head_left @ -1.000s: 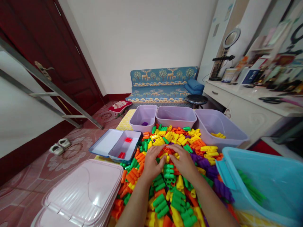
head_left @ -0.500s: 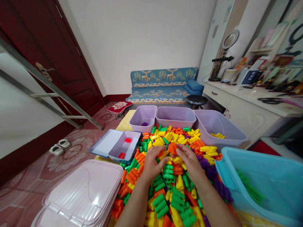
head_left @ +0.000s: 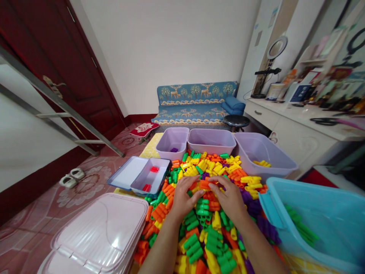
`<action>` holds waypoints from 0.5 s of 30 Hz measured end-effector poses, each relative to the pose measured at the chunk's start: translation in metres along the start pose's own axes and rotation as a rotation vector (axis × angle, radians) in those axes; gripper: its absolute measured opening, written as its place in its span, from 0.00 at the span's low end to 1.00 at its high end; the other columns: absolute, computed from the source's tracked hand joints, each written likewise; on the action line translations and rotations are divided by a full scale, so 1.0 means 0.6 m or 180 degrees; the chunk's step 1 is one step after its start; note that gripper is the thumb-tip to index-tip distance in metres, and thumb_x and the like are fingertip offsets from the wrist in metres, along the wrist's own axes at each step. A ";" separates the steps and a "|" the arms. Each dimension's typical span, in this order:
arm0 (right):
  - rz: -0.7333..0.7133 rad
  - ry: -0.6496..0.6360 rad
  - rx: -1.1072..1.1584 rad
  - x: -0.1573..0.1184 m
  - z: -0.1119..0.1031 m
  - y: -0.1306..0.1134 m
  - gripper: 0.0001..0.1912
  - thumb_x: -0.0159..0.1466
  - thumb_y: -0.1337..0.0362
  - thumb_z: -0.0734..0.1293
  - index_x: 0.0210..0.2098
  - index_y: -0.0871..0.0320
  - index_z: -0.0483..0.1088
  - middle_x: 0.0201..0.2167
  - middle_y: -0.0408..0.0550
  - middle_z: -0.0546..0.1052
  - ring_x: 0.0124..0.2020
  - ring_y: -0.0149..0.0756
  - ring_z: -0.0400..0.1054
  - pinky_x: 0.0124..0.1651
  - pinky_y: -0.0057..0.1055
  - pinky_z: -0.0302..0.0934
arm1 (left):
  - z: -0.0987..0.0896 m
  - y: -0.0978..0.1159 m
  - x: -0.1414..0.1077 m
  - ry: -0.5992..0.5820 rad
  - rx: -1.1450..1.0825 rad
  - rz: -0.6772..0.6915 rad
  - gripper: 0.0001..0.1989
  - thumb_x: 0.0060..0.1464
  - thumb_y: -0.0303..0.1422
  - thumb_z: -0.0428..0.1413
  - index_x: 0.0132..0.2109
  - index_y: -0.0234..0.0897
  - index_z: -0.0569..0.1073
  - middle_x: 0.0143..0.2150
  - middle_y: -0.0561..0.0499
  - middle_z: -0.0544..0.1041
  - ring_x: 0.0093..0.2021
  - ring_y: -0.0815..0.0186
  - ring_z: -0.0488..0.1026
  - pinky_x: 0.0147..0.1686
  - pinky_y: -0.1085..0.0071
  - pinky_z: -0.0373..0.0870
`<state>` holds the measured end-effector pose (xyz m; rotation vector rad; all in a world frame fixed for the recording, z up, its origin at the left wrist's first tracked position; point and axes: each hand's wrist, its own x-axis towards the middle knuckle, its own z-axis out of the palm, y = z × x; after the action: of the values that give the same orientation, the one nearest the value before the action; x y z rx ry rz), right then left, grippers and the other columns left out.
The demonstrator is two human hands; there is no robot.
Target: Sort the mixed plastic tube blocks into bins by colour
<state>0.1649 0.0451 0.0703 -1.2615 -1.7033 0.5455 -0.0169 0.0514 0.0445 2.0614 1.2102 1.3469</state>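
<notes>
A heap of green, yellow, orange and purple plastic tube-shaped building blocks point(head_left: 203, 207) lies in front of me. My right hand point(head_left: 229, 196) pinches an orange building block point(head_left: 204, 184) between thumb and fingers, just over the middle of the heap. To its left, my left hand point(head_left: 184, 196) rests at the blocks with its thumb and fingers apart, holding nothing that I can see. Its fingertips point toward the orange block without visibly gripping it. Green blocks sit just below both hands, and yellow ones lie beyond them.
Three lilac bins point(head_left: 211, 149) line the far side; the left holds purple blocks, the right yellow ones. A turquoise bin point(head_left: 322, 190) with green blocks stands right. At left are a lidded box point(head_left: 137, 186) with red blocks and stacked pale lids point(head_left: 99, 228).
My right hand has turned the orange block from a tilted, upright pose to lying sideways and slightly lower. The left hand has stayed nearly still.
</notes>
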 end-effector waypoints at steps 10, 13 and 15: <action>0.0385 0.0049 -0.0054 0.006 -0.010 0.001 0.17 0.62 0.59 0.62 0.48 0.58 0.71 0.37 0.50 0.78 0.37 0.40 0.73 0.42 0.36 0.67 | 0.004 -0.005 0.002 0.0099 -0.0097 0.0038 0.07 0.56 0.34 0.58 0.41 0.41 0.79 0.41 0.47 0.80 0.46 0.59 0.73 0.49 0.60 0.66; 0.0487 -0.0545 -0.0239 0.033 -0.033 0.005 0.13 0.59 0.61 0.63 0.41 0.58 0.73 0.30 0.48 0.77 0.32 0.39 0.72 0.36 0.35 0.66 | 0.004 -0.004 0.002 0.0105 -0.0102 0.0012 0.07 0.56 0.33 0.58 0.41 0.41 0.78 0.41 0.48 0.79 0.45 0.60 0.73 0.49 0.61 0.65; 0.0500 -0.0931 -0.0392 0.060 -0.050 0.004 0.12 0.57 0.63 0.63 0.37 0.59 0.74 0.27 0.47 0.76 0.29 0.39 0.71 0.33 0.34 0.65 | 0.005 -0.005 0.002 0.0108 -0.0108 -0.0001 0.07 0.56 0.34 0.59 0.41 0.40 0.78 0.41 0.48 0.79 0.45 0.60 0.73 0.48 0.62 0.65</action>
<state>0.1900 0.0739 0.0977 -1.4692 -1.9117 0.7585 -0.0157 0.0542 0.0416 2.0226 1.1934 1.3980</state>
